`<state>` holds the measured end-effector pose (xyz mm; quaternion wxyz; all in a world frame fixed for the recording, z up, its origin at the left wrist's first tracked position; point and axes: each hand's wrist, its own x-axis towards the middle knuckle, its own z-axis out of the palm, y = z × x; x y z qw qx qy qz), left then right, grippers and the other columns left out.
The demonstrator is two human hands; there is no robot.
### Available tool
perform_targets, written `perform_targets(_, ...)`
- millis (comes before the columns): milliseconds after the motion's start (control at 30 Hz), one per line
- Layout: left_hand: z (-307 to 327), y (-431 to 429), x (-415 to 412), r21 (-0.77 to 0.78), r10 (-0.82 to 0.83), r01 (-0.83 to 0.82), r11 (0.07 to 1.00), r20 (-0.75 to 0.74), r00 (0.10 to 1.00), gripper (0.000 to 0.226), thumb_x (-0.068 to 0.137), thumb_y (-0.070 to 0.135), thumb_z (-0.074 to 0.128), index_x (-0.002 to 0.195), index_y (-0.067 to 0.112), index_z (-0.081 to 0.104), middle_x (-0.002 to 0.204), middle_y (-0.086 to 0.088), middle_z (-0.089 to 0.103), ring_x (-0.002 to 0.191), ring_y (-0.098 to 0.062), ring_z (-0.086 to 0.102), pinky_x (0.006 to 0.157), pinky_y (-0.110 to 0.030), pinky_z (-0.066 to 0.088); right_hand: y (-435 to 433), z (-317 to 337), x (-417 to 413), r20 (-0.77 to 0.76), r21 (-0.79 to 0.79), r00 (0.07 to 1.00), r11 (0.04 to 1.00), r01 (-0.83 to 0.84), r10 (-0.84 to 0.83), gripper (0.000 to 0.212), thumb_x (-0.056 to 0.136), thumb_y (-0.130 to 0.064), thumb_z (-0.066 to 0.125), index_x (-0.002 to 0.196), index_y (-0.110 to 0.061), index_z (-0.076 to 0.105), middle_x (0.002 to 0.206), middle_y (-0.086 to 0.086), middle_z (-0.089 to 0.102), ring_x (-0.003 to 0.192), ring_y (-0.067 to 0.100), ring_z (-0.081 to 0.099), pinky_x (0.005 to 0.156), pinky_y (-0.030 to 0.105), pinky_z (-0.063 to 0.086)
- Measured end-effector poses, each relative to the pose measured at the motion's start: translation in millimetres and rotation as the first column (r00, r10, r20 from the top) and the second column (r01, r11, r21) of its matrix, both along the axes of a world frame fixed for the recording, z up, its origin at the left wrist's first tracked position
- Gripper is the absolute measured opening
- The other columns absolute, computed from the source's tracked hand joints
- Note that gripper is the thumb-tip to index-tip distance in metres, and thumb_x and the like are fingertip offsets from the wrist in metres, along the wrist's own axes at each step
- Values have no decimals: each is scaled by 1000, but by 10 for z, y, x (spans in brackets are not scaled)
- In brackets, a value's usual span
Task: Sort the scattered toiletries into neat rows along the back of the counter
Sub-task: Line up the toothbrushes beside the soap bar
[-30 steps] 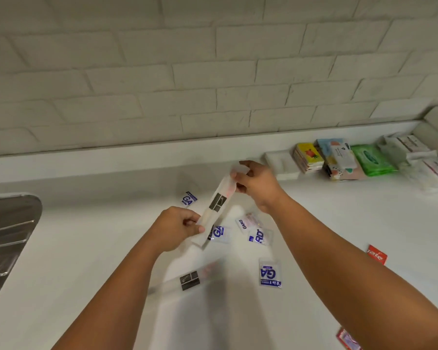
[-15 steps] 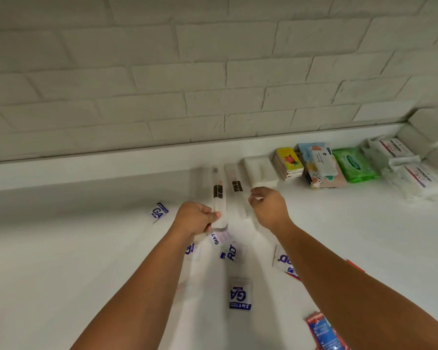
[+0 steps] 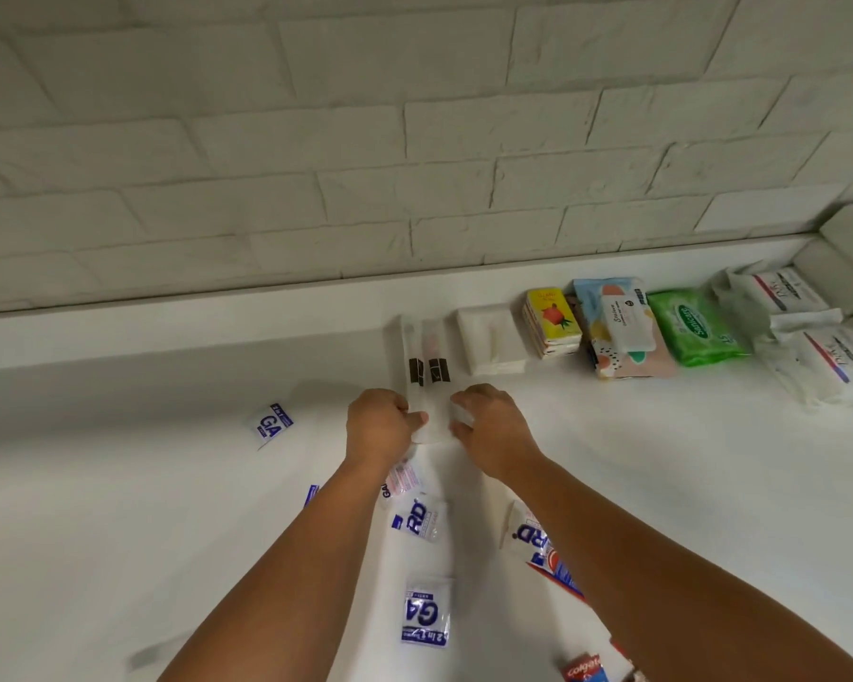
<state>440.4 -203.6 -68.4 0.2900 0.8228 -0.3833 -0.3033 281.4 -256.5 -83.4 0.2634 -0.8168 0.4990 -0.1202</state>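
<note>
likely light, crinkly and slippery; best pinched by an end. pinching the left packet (image 3: 414,371) at its near end with the left hand (image 3: 378,425), fingers curled; the right packet (image 3: 438,369) likewise with the right hand (image 3: 491,430). lying flat, side by side at the back of the counter (image 3: 661,460), long axes toward the wall (image 3: 414,164).

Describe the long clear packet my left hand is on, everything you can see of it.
The long packet is a slim sleeve of clear plastic with a dark label band near its middle; the pale contents cannot be made out. It lies flat on the counter, lengthwise toward the wall, its far end at the back ledge. A second packet lies right beside it, apparently touching. The left hand pinches its near end; the right hand holds the second packet's.
</note>
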Motion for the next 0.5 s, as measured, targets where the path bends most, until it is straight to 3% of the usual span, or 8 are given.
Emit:
perform_targets(233,-53,-52,-23,30,-34,31,999,112,993,30,87,29,74,106,6,71,101,-9,73,95,-25,68,81,-24,48,-19,-58,0,-10,-55,1000,998,-30,30,34,92,-23,64,126,-19,62,132,0,57,116,22,51,98,27,43)
perform_targets(500,-109,-72,-39,85,-126,113,990,177,976,29,90,33,70,74,11,60,80,-8,66,79,-26,65,71,-28,47,-13,-51,5,-35,-43,999,999,-24,23,38,94,-26,61,131,-20,58,137,-3,54,118,21,49,99,26,42)
